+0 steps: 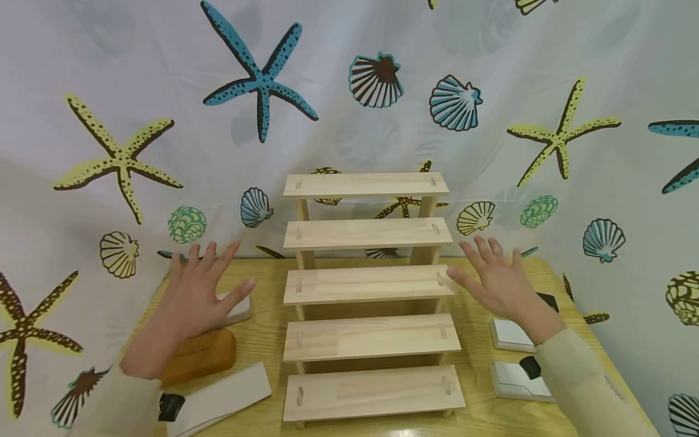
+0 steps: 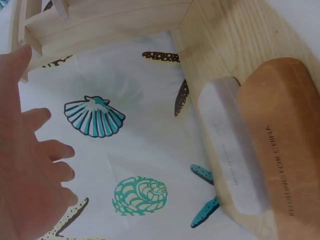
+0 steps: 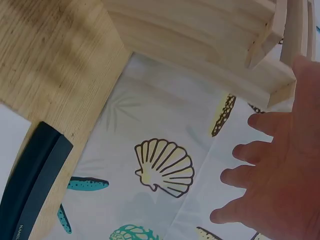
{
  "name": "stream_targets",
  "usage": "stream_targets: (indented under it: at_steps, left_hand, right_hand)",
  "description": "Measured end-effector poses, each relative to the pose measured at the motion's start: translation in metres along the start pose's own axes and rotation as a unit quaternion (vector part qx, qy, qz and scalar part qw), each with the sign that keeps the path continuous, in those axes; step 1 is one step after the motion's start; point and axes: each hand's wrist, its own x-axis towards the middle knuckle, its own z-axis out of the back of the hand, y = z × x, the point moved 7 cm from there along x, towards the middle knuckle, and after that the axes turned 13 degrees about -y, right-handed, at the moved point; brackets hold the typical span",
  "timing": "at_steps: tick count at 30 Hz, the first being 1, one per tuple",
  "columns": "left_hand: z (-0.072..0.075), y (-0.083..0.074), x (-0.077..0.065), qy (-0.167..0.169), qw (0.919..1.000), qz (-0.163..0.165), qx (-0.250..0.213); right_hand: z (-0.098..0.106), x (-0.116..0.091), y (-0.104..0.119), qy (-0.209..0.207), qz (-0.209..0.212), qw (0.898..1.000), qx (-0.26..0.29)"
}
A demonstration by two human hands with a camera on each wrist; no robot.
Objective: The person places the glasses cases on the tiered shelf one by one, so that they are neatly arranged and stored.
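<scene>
A pale wooden stepped display rack (image 1: 371,282) with several flat shelves stands upright on the table. To its left my left hand (image 1: 193,297) is held in the air, fingers spread and holding nothing. My right hand (image 1: 499,288) is raised on the other side, also empty with its fingers apart. The right thumb tip overlaps the end of the middle shelf in the head view; contact cannot be told. Below the left hand lie a brown case (image 2: 280,140) with printed lettering and a slimmer white case (image 2: 232,145). A black case (image 3: 32,180) lies below the right hand.
The wooden table (image 1: 262,340) meets a white cloth backdrop (image 1: 349,133) printed with starfish and shells. A long white case (image 1: 224,397) lies at the front left. Two white boxes, one farther back (image 1: 510,335) and one nearer (image 1: 521,382), sit at the right.
</scene>
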Motion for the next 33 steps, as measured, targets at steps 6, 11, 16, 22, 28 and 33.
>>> stream_targets:
  at_steps: [6, 11, 16, 22, 28, 33]
  left_hand:
    - [-0.001, 0.003, -0.021, 0.014, 0.9966, 0.021, -0.079]
    - [0.001, 0.006, -0.042, 0.021, 0.9902, 0.057, -0.125]
    - [0.006, 0.012, -0.066, -0.008, 0.9847, 0.094, -0.147]
    - [0.007, 0.026, -0.095, -0.082, 0.9712, 0.138, -0.176]
    - [-0.001, 0.047, -0.127, -0.082, 0.9472, 0.226, -0.212]
    - [-0.018, 0.065, -0.154, -0.006, 0.9207, 0.315, -0.230]
  right_hand:
    - [-0.003, -0.009, 0.015, 0.000, 0.013, 1.000, 0.012]
    - [-0.009, -0.013, 0.023, -0.004, 0.028, 0.999, 0.018]
    - [-0.014, -0.016, 0.029, -0.006, 0.037, 0.999, 0.020]
    - [-0.019, -0.018, 0.037, -0.005, 0.046, 0.999, 0.023]
    - [-0.022, -0.018, 0.038, -0.006, 0.051, 0.999, 0.018]
    - [-0.025, -0.019, 0.038, -0.012, 0.053, 0.998, 0.017]
